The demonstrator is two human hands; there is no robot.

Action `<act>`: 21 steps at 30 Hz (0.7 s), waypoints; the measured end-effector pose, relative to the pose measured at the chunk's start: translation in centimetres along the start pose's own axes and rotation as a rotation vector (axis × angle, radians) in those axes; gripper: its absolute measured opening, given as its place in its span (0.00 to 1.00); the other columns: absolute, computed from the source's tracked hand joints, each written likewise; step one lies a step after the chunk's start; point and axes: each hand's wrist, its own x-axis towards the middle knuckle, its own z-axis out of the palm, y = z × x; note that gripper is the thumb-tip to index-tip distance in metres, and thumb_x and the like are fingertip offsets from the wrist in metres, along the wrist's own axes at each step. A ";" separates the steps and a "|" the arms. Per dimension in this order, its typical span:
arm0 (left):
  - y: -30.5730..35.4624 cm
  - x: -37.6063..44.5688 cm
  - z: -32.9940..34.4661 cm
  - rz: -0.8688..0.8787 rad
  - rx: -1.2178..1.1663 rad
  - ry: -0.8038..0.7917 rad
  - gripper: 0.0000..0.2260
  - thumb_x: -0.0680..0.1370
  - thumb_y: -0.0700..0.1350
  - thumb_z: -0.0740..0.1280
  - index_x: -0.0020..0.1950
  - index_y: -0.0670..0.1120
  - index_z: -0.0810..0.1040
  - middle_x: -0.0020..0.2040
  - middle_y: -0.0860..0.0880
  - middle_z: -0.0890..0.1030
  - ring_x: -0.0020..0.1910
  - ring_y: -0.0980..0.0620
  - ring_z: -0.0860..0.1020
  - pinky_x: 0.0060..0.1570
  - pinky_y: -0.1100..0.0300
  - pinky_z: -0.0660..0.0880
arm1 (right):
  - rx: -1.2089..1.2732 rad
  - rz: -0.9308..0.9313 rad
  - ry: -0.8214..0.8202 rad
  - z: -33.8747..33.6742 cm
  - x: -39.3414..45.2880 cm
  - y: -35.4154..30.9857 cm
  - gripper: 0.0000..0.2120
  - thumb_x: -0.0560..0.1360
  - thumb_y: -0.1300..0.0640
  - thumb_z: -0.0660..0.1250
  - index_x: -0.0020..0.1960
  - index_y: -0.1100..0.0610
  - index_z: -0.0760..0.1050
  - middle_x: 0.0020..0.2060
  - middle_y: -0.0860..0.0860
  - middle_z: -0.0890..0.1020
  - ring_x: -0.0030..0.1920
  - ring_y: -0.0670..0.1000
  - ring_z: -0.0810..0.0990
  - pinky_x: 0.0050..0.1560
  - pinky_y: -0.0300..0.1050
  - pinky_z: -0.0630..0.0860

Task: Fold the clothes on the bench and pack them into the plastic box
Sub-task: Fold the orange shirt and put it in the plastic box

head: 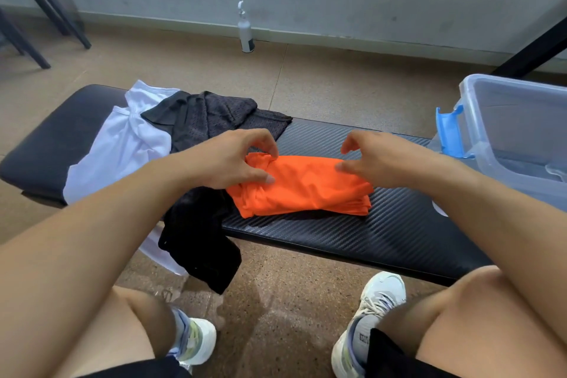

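Nearest to you, your knees and your shoes point(372, 313) stand on the floor in front of the counter point(383, 224). On the counter, in the middle, lies the orange garment point(300, 186), already folded into a thick packet. Your left hand point(236, 159) curls its fingers and thumb onto the left end of the packet and seems to pinch the cloth there. Your right hand point(377, 156) has relaxed, half-bent fingers; its fingertips only touch the top of the packet near the right side and grip nothing.

The risk, as I judge it: the packet has loose layers at its near right corner, so if you lift it by the left end alone, the folds may slide open and the cloth may hang down. The thin fabric looks slippery. A lift with both hands under it would be safer.

The long axis of the packet runs left to right along the counter, with its right end toward the plastic box point(518, 144), which stands open at the right end. Farther left, the black mesh garment point(202, 120) and the white garment point(122, 144) wait unfolded, partly hanging over the near edge
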 end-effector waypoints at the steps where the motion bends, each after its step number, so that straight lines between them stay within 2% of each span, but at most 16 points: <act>1: -0.1 0.1 0.2 -0.007 -0.002 -0.005 0.22 0.69 0.49 0.79 0.61 0.55 0.78 0.61 0.60 0.79 0.54 0.72 0.74 0.57 0.68 0.70 | -0.021 0.033 -0.026 0.4 0.3 0.2 0.29 0.75 0.41 0.70 0.71 0.53 0.71 0.64 0.53 0.78 0.60 0.53 0.78 0.56 0.45 0.74; 2: -0.1 0.3 0.4 -0.010 0.002 -0.026 0.27 0.68 0.48 0.80 0.65 0.55 0.76 0.62 0.60 0.78 0.57 0.69 0.74 0.59 0.69 0.69 | -0.070 0.062 -0.066 0.8 0.5 0.2 0.37 0.71 0.35 0.72 0.72 0.54 0.69 0.66 0.54 0.76 0.64 0.55 0.76 0.62 0.48 0.73; 3: 0.0 0.4 0.5 -0.011 0.021 -0.051 0.30 0.68 0.48 0.80 0.67 0.55 0.75 0.64 0.60 0.78 0.61 0.65 0.74 0.61 0.69 0.69 | -0.126 0.078 -0.084 1.1 0.7 0.3 0.41 0.67 0.32 0.73 0.71 0.55 0.70 0.65 0.55 0.76 0.64 0.57 0.75 0.63 0.50 0.73; 4: 0.1 0.6 0.7 -0.019 0.057 -0.072 0.31 0.68 0.49 0.80 0.68 0.56 0.75 0.65 0.59 0.78 0.63 0.62 0.74 0.63 0.66 0.69 | -0.158 0.087 -0.100 1.2 0.9 0.2 0.41 0.65 0.30 0.73 0.67 0.56 0.73 0.62 0.55 0.78 0.61 0.57 0.76 0.61 0.50 0.75; 7: 0.3 1.1 0.7 -0.069 0.141 -0.061 0.25 0.70 0.53 0.77 0.65 0.57 0.77 0.62 0.56 0.79 0.62 0.56 0.75 0.63 0.57 0.71 | -0.088 0.082 -0.118 0.9 1.1 0.2 0.29 0.65 0.32 0.75 0.52 0.54 0.76 0.47 0.51 0.81 0.47 0.52 0.78 0.44 0.47 0.74; 9: 0.4 1.2 0.4 -0.090 0.109 -0.013 0.16 0.73 0.53 0.74 0.60 0.56 0.81 0.55 0.55 0.81 0.55 0.54 0.78 0.55 0.59 0.73 | 0.007 0.061 -0.103 0.9 1.0 0.3 0.21 0.67 0.38 0.77 0.44 0.52 0.74 0.41 0.49 0.80 0.40 0.49 0.76 0.36 0.45 0.69; 11: 0.1 1.4 0.0 -0.131 0.057 0.034 0.07 0.74 0.51 0.71 0.52 0.56 0.83 0.45 0.57 0.82 0.46 0.55 0.79 0.45 0.62 0.72 | 0.085 0.049 -0.075 1.0 0.8 0.3 0.19 0.67 0.43 0.79 0.41 0.51 0.71 0.38 0.48 0.78 0.37 0.48 0.75 0.33 0.44 0.66; 13: -0.4 1.5 -0.5 -0.190 0.025 0.024 0.07 0.74 0.44 0.69 0.46 0.55 0.83 0.39 0.57 0.82 0.40 0.57 0.80 0.40 0.63 0.72 | 0.112 0.056 -0.058 1.1 0.6 0.3 0.19 0.68 0.47 0.79 0.42 0.52 0.70 0.38 0.48 0.77 0.37 0.48 0.73 0.33 0.44 0.65; 16: -1.9 1.0 -1.5 -0.237 0.105 -0.096 0.13 0.70 0.37 0.67 0.43 0.55 0.83 0.38 0.57 0.84 0.38 0.61 0.81 0.40 0.64 0.76 | 0.157 0.090 -0.016 1.1 0.7 0.6 0.18 0.70 0.50 0.79 0.49 0.51 0.70 0.42 0.47 0.77 0.38 0.47 0.73 0.33 0.43 0.66; 18: -2.7 0.4 -1.9 -0.254 0.205 -0.160 0.17 0.69 0.34 0.65 0.42 0.56 0.84 0.37 0.58 0.84 0.37 0.59 0.81 0.37 0.66 0.75 | 0.203 0.098 0.022 1.1 0.8 0.8 0.19 0.71 0.51 0.78 0.53 0.49 0.69 0.42 0.45 0.75 0.41 0.46 0.74 0.33 0.42 0.66; 19: -3.0 0.3 -2.0 -0.253 0.231 -0.137 0.18 0.69 0.33 0.64 0.43 0.55 0.85 0.38 0.57 0.84 0.39 0.56 0.81 0.39 0.64 0.76 | 0.237 0.100 0.043 1.0 0.7 0.9 0.20 0.71 0.52 0.78 0.55 0.48 0.69 0.43 0.44 0.74 0.43 0.47 0.74 0.34 0.42 0.66; 21: -2.9 0.5 -2.0 -0.218 0.218 0.053 0.19 0.70 0.34 0.62 0.49 0.53 0.86 0.45 0.54 0.86 0.48 0.52 0.82 0.49 0.60 0.77 | 0.312 0.094 0.093 0.9 0.8 0.9 0.21 0.71 0.53 0.78 0.56 0.45 0.70 0.48 0.46 0.76 0.47 0.49 0.76 0.35 0.42 0.68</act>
